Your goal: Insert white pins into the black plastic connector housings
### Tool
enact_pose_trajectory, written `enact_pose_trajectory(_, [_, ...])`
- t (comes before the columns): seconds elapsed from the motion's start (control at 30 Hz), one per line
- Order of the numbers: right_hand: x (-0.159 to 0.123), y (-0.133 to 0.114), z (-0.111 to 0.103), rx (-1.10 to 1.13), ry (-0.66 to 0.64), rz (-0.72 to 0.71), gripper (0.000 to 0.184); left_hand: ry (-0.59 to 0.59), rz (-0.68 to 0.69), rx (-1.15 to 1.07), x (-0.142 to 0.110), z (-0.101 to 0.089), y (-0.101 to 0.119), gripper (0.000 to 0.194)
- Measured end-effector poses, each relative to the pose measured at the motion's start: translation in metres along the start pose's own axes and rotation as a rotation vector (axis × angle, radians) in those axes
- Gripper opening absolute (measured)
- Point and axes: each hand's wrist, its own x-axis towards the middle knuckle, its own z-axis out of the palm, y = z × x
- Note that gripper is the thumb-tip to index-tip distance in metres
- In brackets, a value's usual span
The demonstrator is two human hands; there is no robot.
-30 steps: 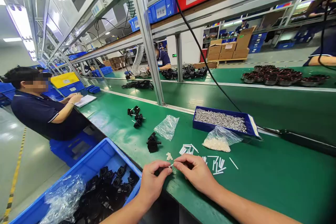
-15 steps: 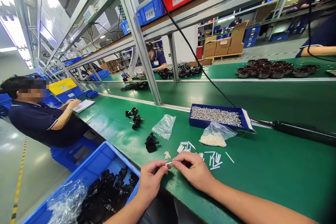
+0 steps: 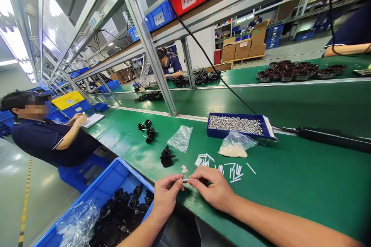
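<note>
At the bench edge my left hand (image 3: 167, 195) pinches a small white ring (image 3: 181, 179) between thumb and forefinger. My right hand (image 3: 213, 187) grips a thin silvery-white pin (image 3: 185, 180), whose left end meets the ring. Whether the pin sits inside the ring is too small to tell. Just beyond my fingertips lies a little heap of cream rings (image 3: 184, 169). Loose pins (image 3: 204, 159) lie scattered past my right hand, with more pins (image 3: 237, 171) to their right. A black plastic part (image 3: 167, 157) rests to the left of the rings.
A blue tray of pins (image 3: 234, 124) stands at the back, with a bag of rings (image 3: 233, 150) before it. Left of it lie a clear bag (image 3: 181, 139) and black parts (image 3: 149, 133). A blue crate (image 3: 116, 168) holds black parts below left. A co-worker (image 3: 43, 135) sits at left.
The view has shifted slightly. Both hands keep their pinch, and the pin now lies more level against the ring. The co-worker at left has raised their hands a little.
</note>
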Motion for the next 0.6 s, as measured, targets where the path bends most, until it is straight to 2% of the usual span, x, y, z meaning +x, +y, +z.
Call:
enact_pose_trajectory(0.13, [-0.001, 0.000, 0.002, 0.057, 0.034, -0.067, 0.022, -0.025, -0.048, -0.068, -0.001, 0.002, 0.001, 0.032])
enact_pose_trajectory(0.4, [-0.005, 0.001, 0.003, 0.045, 0.026, -0.050, 0.020, -0.017, -0.099, -0.238, -0.001, 0.000, -0.011, 0.031])
enact_pose_trajectory(0.6, [-0.005, 0.002, 0.002, 0.014, 0.016, -0.043, 0.019, -0.032, -0.079, -0.187, 0.000, -0.004, -0.012, 0.029])
